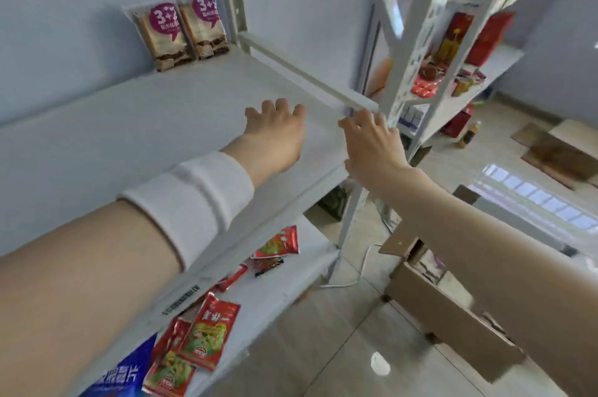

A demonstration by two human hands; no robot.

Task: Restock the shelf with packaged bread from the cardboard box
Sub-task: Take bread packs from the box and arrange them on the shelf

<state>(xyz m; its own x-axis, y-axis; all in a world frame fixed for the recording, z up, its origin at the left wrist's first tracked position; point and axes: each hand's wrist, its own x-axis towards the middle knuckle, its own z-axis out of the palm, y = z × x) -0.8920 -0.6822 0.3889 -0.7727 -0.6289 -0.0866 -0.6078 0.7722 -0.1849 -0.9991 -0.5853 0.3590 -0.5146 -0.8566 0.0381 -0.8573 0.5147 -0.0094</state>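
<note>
Standing at the shelf's [136,124] back, bread packs [181,32] — well beyond both hands' empty, spread fingers [359,123].

The scene is bright with soft, even daylight; a window's barred reflection [537,199] glares on the glossy floor [323,348] at four o'clock, and a small hot spot [380,363] shines at five o'clock. Shadows are faint, only a pale one behind the bread packs [181,30] at eleven o'clock. Wide-angle distortion bends the shelf uprights [417,40], and motion blur softens the upper right and the near forearms.
</note>
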